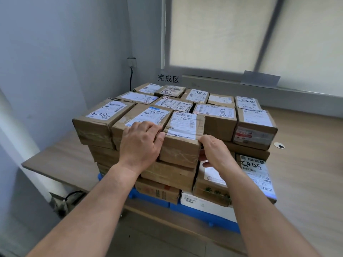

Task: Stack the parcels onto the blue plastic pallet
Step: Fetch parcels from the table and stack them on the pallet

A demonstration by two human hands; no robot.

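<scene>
Left hand (141,143) presses parcel (182,140); right hand (216,153) grips its edge; pallet (204,213) below.

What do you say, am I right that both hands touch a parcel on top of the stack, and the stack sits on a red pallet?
Not quite: the pallet is blue, not red, as the head view shows. The left hand and right hand do touch a top-layer parcel.
</scene>
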